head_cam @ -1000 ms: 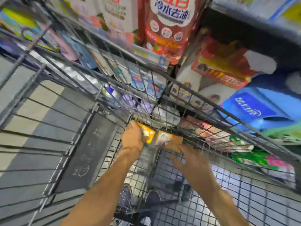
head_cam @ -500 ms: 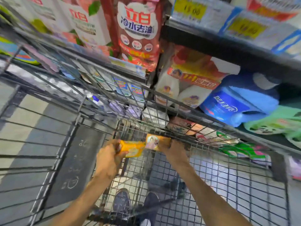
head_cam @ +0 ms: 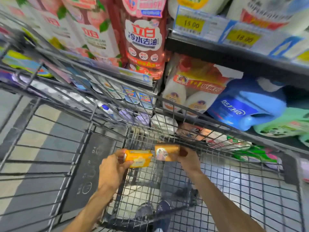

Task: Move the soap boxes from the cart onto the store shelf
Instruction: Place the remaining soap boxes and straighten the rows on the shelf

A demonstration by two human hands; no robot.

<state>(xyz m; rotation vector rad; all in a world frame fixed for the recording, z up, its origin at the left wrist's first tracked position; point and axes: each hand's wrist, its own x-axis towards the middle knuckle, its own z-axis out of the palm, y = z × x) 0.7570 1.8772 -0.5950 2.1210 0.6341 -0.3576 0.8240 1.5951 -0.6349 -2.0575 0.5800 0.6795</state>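
Observation:
Inside the wire cart (head_cam: 167, 190) my left hand (head_cam: 113, 169) grips a bright yellow soap box (head_cam: 139, 158) by its left end, thumb underneath. Just to its right, my right hand (head_cam: 189, 159) holds a darker orange soap box (head_cam: 166, 152) with a small picture on its face. Both boxes hover above the cart's mesh floor, side by side and nearly touching. The store shelf (head_cam: 234, 52) rises beyond the cart's far rim.
The shelves hold red and white detergent pouches (head_cam: 142, 36), white bottles (head_cam: 173, 96), a blue jug (head_cam: 245, 104) and green packs (head_cam: 284, 126). Yellow price tags (head_cam: 190, 24) line the shelf edge. The cart's far rail (head_cam: 192, 113) stands between my hands and the shelf. Tiled floor lies to the left.
Both hands closed on the two soap boxes at the cart's bottom and lifted them slightly. My view tilted up toward the shelf.

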